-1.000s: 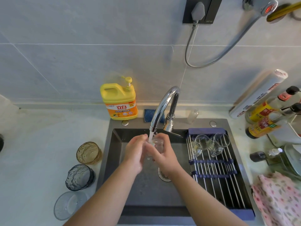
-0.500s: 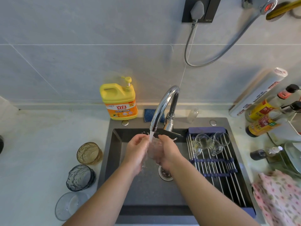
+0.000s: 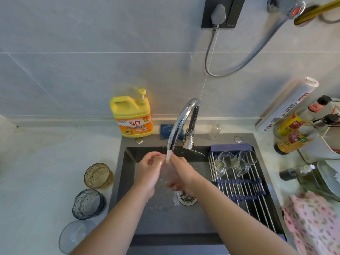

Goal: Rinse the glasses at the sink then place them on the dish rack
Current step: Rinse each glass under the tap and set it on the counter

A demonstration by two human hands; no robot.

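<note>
glass (image 3: 168, 174) mid-grip, between left hand (image 3: 147, 172), right hand (image 3: 184, 174)

Pale counter (image 3: 46, 162), amber glass (image 3: 98, 176), detergent jug (image 3: 133, 116), pink cloth (image 3: 312, 223)

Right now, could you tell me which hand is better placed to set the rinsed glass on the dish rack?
Right, probably. Both hands hold the glass, but the right hand is on the side nearer the dish rack; the left hand would have to cross over it.
</note>
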